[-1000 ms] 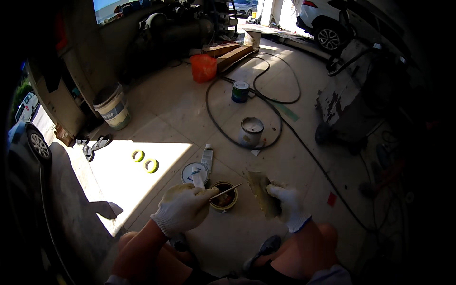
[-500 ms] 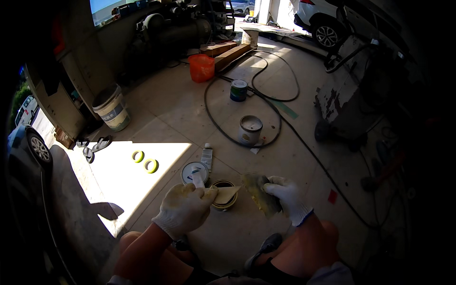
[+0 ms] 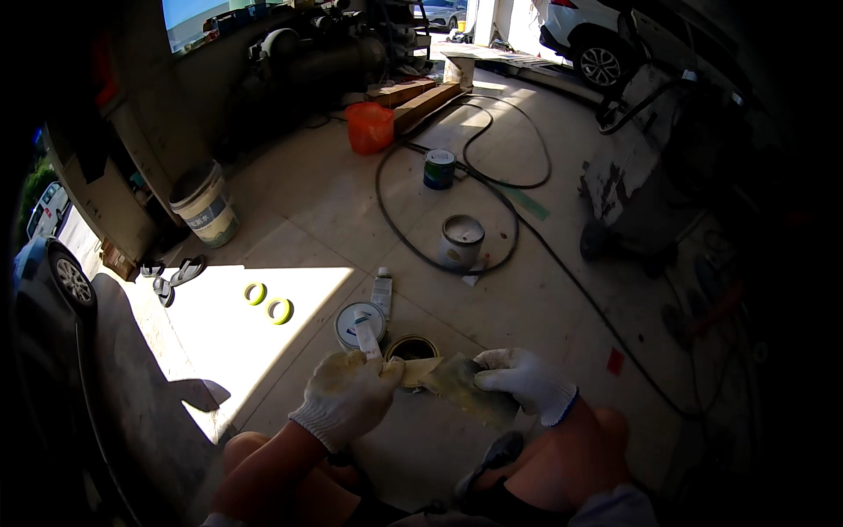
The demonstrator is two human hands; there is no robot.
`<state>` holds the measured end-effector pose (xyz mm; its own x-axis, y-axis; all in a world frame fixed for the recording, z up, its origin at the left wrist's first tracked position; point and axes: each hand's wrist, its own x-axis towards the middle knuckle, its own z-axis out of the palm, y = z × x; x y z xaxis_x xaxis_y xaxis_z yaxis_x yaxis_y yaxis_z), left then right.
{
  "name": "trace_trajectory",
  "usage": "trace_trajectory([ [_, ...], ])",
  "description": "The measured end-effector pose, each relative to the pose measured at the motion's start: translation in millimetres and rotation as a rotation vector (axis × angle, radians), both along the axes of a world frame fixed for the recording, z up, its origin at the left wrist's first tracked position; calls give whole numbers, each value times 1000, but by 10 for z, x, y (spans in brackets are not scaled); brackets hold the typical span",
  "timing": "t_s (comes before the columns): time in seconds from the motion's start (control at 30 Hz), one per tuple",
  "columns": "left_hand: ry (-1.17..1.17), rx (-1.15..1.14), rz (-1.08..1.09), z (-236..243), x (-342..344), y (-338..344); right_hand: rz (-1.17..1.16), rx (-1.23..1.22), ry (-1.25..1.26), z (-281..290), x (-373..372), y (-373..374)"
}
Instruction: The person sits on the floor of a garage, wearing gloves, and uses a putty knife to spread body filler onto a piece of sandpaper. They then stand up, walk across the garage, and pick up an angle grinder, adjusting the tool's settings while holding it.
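My left hand [image 3: 349,395], in a white knit glove, is closed round a putty knife whose pale, coated blade [image 3: 419,371] points right. My gloved right hand [image 3: 525,382] grips the upper right part of a thin, flat, grey-yellow smeared plate [image 3: 470,389]. The blade's end meets the plate's left part. Directly behind the blade stands an open round can [image 3: 413,348], dark inside. Beside it lies a round white lid or can top [image 3: 349,328]. A pale narrow piece [image 3: 363,332] crosses it, its lower end hidden by my left hand.
A tube [image 3: 382,290] lies beyond the lid. Two yellow-green tape rolls [image 3: 280,311] lie in the sunlit patch. Farther off stand a grey can [image 3: 462,246], a dark can [image 3: 439,169], a white bucket [image 3: 207,215] and an orange bucket [image 3: 370,128]. A black hose [image 3: 562,261] loops across the floor.
The plate in my right hand has moved left and tilted flatter. It now meets the putty knife's blade, where before there was a small gap. My left hand has shifted slightly.
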<state>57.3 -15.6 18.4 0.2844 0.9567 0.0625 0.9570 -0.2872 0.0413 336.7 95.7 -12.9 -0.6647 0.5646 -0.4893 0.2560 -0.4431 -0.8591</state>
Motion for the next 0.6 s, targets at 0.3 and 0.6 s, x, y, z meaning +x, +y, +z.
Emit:
trace_trajectory([
  [0.3, -1093, -512, 417, -83, -227, -30, -586, -74, 451, -204, -87, 55],
  [0.6, -1153, -484, 241, -151, -145, -86, -545, 85, 380, -154, -185, 13],
])
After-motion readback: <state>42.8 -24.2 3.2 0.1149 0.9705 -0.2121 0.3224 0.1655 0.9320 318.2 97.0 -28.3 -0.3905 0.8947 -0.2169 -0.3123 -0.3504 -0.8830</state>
